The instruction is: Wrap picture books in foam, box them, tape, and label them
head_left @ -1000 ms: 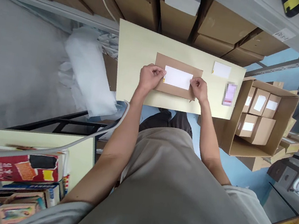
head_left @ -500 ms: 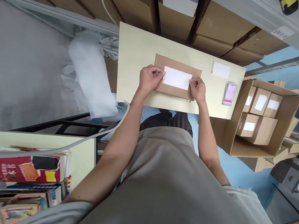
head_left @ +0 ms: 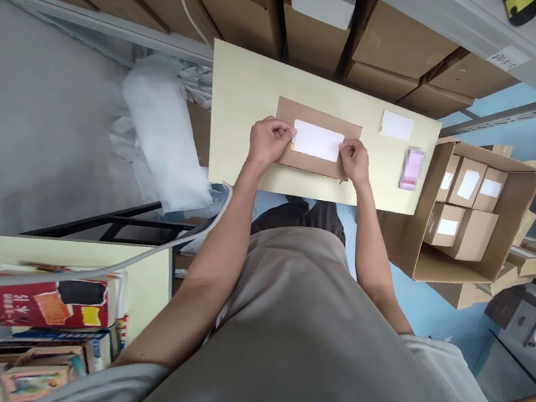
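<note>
A flat brown cardboard parcel (head_left: pixel 328 117) lies on the pale yellow table (head_left: pixel 245 83). On top of it is a white label (head_left: pixel 318 140). My left hand (head_left: pixel 267 140) pinches the label's left end with curled fingers. My right hand (head_left: pixel 353 160) pinches its right end the same way. Both hands rest on the parcel's near edge.
A second white label (head_left: pixel 397 125) and a blurred pink item (head_left: pixel 411 169) lie on the table to the right. An open carton (head_left: pixel 512 217) of small labelled boxes stands right of the table. White bags (head_left: pixel 162 131) sit left, books (head_left: pixel 51 303) lower left, and cardboard boxes (head_left: pixel 402 46) on shelves behind.
Hands and label keep their place; only the view shifted slightly.
</note>
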`<state>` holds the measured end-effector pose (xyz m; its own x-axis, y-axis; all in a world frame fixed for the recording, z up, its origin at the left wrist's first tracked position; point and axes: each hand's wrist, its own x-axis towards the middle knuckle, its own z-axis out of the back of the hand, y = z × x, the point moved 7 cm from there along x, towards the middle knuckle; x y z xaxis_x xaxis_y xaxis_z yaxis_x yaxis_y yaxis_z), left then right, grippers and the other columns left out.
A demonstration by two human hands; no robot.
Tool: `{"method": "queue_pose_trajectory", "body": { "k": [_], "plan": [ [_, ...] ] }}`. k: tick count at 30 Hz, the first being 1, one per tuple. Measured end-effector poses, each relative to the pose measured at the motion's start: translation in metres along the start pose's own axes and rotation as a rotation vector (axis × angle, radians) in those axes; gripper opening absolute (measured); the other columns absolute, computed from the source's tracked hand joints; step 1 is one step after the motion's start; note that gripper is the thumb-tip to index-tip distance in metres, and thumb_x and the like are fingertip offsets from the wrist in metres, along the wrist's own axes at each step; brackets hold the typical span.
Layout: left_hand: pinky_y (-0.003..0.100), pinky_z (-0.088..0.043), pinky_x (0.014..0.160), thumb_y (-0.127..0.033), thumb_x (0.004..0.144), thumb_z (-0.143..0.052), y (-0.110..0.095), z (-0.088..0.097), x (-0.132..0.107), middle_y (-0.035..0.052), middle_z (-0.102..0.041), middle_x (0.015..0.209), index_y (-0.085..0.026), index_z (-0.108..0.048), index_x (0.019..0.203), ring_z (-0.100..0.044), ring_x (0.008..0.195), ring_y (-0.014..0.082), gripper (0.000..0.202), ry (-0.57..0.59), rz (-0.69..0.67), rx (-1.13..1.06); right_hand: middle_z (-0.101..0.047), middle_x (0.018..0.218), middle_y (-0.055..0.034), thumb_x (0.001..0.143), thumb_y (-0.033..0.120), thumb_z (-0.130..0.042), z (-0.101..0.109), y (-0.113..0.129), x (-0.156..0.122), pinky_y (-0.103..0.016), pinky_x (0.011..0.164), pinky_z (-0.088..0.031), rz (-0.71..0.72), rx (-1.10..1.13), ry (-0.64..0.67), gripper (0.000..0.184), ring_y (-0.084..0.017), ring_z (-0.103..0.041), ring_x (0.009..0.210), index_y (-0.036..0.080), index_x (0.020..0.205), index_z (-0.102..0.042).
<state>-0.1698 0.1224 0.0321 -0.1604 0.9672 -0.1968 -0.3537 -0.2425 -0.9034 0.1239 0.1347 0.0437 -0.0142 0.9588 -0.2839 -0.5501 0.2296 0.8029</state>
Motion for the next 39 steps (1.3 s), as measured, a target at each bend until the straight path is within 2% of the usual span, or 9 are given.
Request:
{"method": "queue_pose_trajectory", "body": {
  "k": [6,13,20,25,28,32,34,37,39],
  "plan": [
    [0.037,-0.061,0.094,-0.030,0.093,-0.079,0.000,0.000,0.001,0.0016,-0.073,0.090,-0.023,-0.080,0.091,-0.065,0.082,0.0164,0.007,-0.012,0.011,0.008,-0.076,0.106,-0.0081,0.106,0.058,-0.072,-0.001,0.001,0.000,-0.045,0.101,-0.060,0.009,-0.023,0.014,0.035,-0.024,-0.067,0.095,0.024,0.097,-0.068],
    [0.038,-0.061,0.092,-0.027,0.093,-0.078,-0.003,0.000,0.000,0.0021,-0.074,0.091,-0.023,-0.079,0.090,-0.065,0.082,0.0178,0.005,-0.011,0.005,0.037,-0.075,0.105,-0.0078,0.106,0.067,-0.071,-0.003,-0.001,0.000,-0.046,0.102,-0.059,0.019,-0.003,-0.006,0.042,-0.025,-0.066,0.097,0.026,0.097,-0.066],
    [0.039,-0.061,0.093,-0.028,0.093,-0.078,-0.004,0.000,-0.001,0.0017,-0.074,0.089,-0.024,-0.079,0.088,-0.068,0.084,0.0188,0.006,-0.029,-0.020,0.060,-0.074,0.107,-0.0078,0.107,0.057,-0.071,-0.002,0.004,-0.004,-0.045,0.100,-0.060,0.043,-0.026,-0.015,0.034,-0.023,-0.065,0.093,0.026,0.095,-0.064],
    [0.040,-0.061,0.093,-0.032,0.096,-0.077,-0.006,0.000,-0.004,0.0017,-0.071,0.088,-0.026,-0.076,0.086,-0.069,0.084,0.0204,0.011,-0.041,-0.054,0.072,-0.070,0.104,-0.0068,0.109,0.043,-0.066,-0.004,0.007,-0.006,-0.047,0.105,-0.058,0.035,-0.108,-0.040,0.022,-0.025,-0.067,0.098,0.026,0.096,-0.063],
    [0.046,-0.059,0.101,-0.030,0.093,-0.083,-0.013,-0.002,-0.010,0.0036,-0.070,0.091,-0.026,-0.075,0.091,-0.070,0.093,0.0255,0.010,-0.050,-0.076,0.152,-0.068,0.105,-0.0069,0.106,0.041,-0.072,-0.009,0.010,-0.007,-0.047,0.107,-0.057,0.027,-0.163,-0.063,0.020,-0.027,-0.067,0.103,0.026,0.097,-0.063],
    [0.056,-0.052,0.111,-0.033,0.082,-0.097,-0.023,-0.006,-0.021,0.0072,-0.070,0.101,-0.027,-0.070,0.099,-0.066,0.113,0.0365,0.032,-0.081,-0.074,0.301,-0.071,0.114,-0.0103,0.093,0.047,-0.090,-0.015,0.017,-0.011,-0.048,0.110,-0.057,0.025,-0.242,-0.122,0.036,-0.029,-0.068,0.107,0.025,0.102,-0.063],
    [0.058,-0.050,0.112,-0.036,0.088,-0.092,-0.026,-0.009,-0.026,0.0078,-0.070,0.102,-0.028,-0.069,0.101,-0.066,0.115,0.0377,0.028,-0.108,-0.060,0.336,-0.073,0.116,-0.0124,0.097,0.050,-0.086,-0.018,0.017,-0.013,-0.050,0.112,-0.057,0.010,-0.259,-0.151,0.036,-0.030,-0.069,0.109,0.024,0.107,-0.064],
    [0.056,-0.049,0.113,-0.040,0.101,-0.078,-0.030,-0.012,-0.028,0.0086,-0.073,0.103,-0.030,-0.068,0.099,-0.067,0.114,0.0366,0.014,-0.164,-0.056,0.354,-0.076,0.111,-0.0125,0.109,0.053,-0.068,-0.018,0.015,-0.014,-0.053,0.115,-0.057,-0.045,-0.213,-0.216,0.037,-0.031,-0.072,0.108,0.022,0.126,-0.063],
    [0.057,-0.049,0.114,-0.041,0.105,-0.073,-0.032,-0.013,-0.025,0.0103,-0.076,0.106,-0.030,-0.069,0.104,-0.069,0.116,0.0372,0.012,-0.195,-0.053,0.360,-0.078,0.111,-0.0125,0.114,0.055,-0.056,-0.015,0.016,-0.014,-0.055,0.115,-0.058,-0.074,-0.158,-0.271,0.042,-0.031,-0.074,0.109,0.021,0.138,-0.059]
  ]
}}
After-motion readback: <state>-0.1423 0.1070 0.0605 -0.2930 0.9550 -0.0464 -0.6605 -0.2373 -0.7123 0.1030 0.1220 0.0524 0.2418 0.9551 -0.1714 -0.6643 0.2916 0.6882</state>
